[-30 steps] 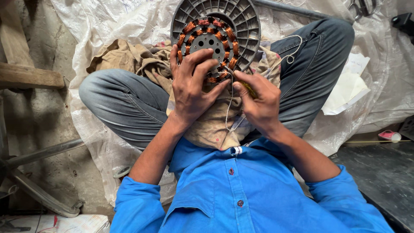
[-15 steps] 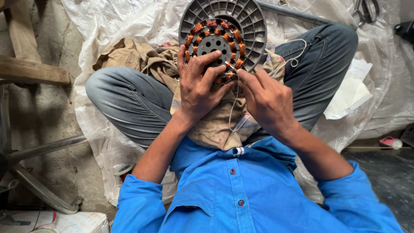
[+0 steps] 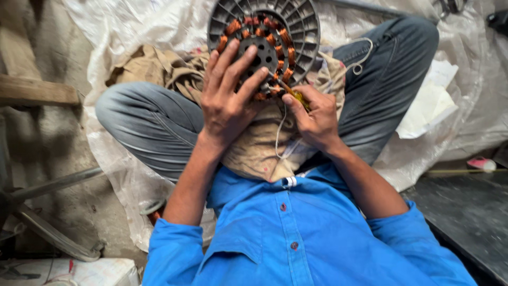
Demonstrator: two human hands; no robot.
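While the person sits cross-legged on a white woven plastic sheet (image 3: pixel 132 32), a round grey metal motor stator with copper-wound coils (image 3: pixel 264 32) rests on a crumpled tan cloth (image 3: pixel 254 143) across the lap, at the far middle of the scene. The left hand (image 3: pixel 230 100) lies spread over the near side of the stator, its fingers (image 3: pixel 238 66) open and pressed flat against the dark hub and the coils, steadying it rather than gripping. The right hand (image 3: pixel 315 116) is clenched around a small yellow-handled tool (image 3: pixel 297 98), whose tip meets the coils at the stator's near right edge. A thin white wire (image 3: pixel 279 132) hangs down from there over the cloth. Folded white paper (image 3: pixel 428 106) lies to the right beside the knee.
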